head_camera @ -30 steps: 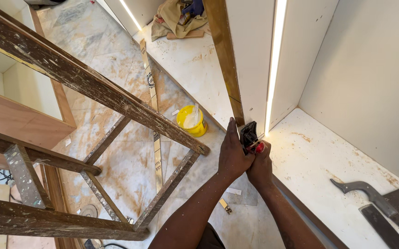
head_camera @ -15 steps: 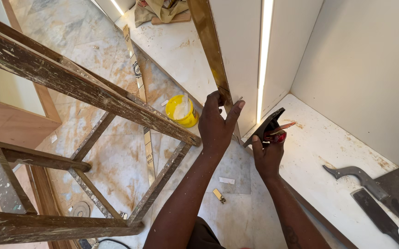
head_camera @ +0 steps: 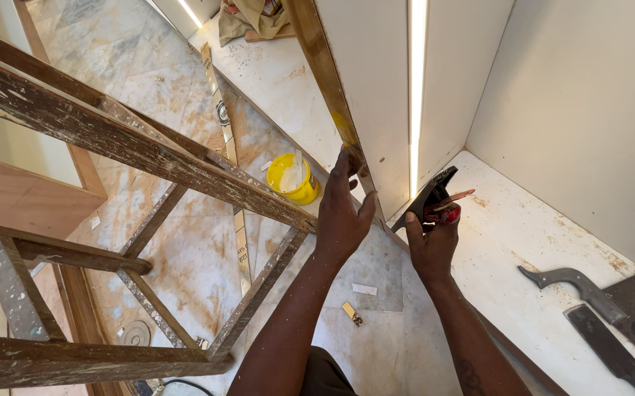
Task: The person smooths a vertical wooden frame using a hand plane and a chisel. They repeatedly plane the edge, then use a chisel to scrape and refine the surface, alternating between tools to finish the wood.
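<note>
Two bare hands work at the front edge of a white cabinet panel (head_camera: 361, 81). Left hand (head_camera: 343, 213): fingers spread and pressed flat against the thin brown wooden edging strip (head_camera: 322, 66) running up that edge; nothing gripped, only held in place. Right hand (head_camera: 431, 246): fingers closed around a small black block plane with a red part (head_camera: 429, 203), tilted, just beside the strip's lower end but apart from it. White dusty shelf (head_camera: 523, 242) carries two dark flat-bladed tools (head_camera: 596, 315) to the right. Paint-spattered wooden ladder (head_camera: 112, 139) stands left; yellow plastic bucket (head_camera: 292, 178) sits on the marble floor (head_camera: 185, 257) below. Risk, as judged: the strip could shift under uneven palm pressure, or the blade nick the nearby fingers.
</note>
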